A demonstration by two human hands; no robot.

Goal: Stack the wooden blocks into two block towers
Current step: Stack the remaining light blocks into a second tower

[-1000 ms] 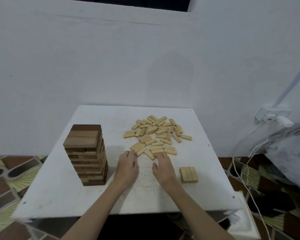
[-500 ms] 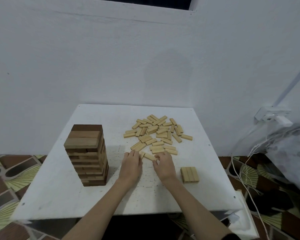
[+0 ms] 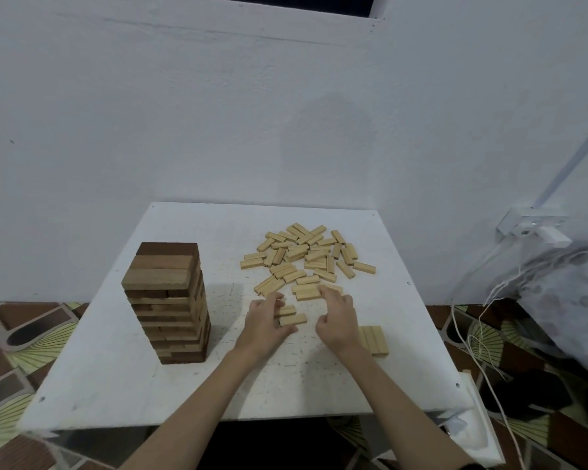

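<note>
- Wooden blocks, pale and short, lay in a loose heap [image 3: 306, 259] on the white square table [image 3: 116, 378], behind both hands.
- Left hand [image 3: 263, 322] had its fingers curled round two pale blocks [image 3: 291, 315], now clear of the heap's near edge; a second ago they lay against that edge.
- Right hand [image 3: 336, 317] rested beside them, fingertips on the heap's nearest blocks, fingers bent; whether it pinched one I cannot tell.
- Both hands had moved slightly back from the heap toward the person, dragging the pair along.
- A flat row of three pale blocks [image 3: 374, 339] sat right of the heap's near edge, partly behind the right wrist; it looked like the base layer of the second tower.
- A tall tower of darker brown wooden blocks [image 3: 168, 303] stood well left of the heap, seemingly finished.
- Judging from this, a next layer was being gathered, with nearly the whole heap left to stack.
</note>
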